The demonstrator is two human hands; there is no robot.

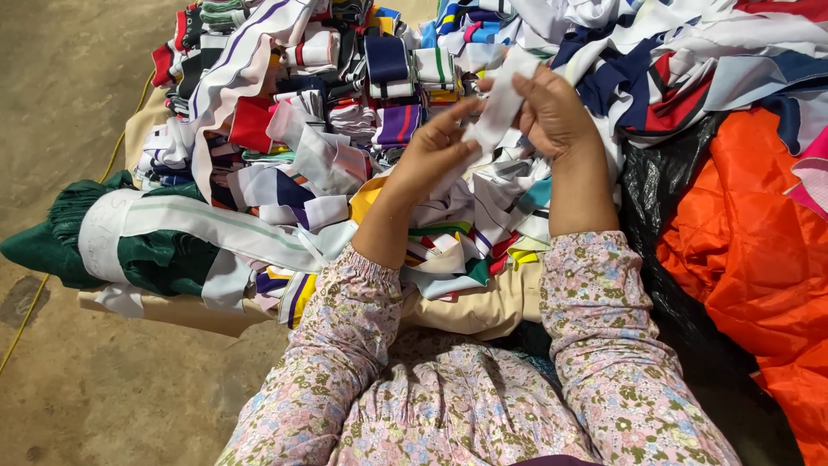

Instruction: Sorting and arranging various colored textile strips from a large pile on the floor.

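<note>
Pinched between both hands, a white fabric strip point(498, 110) is held up above the heap of striped knit strips point(345, 103). The left hand point(431, 151) closes thumb and fingers on the strip's lower end, and the right hand point(552, 112) grips its upper part, fingers curled round it. Beneath lies a beige cloth point(483, 306) that carries the heap; a green bundle point(129, 246) wrapped in white bands rests at its left edge. Orange fabric point(750, 259) lies over black plastic sheeting point(664, 198) to the right.
</note>
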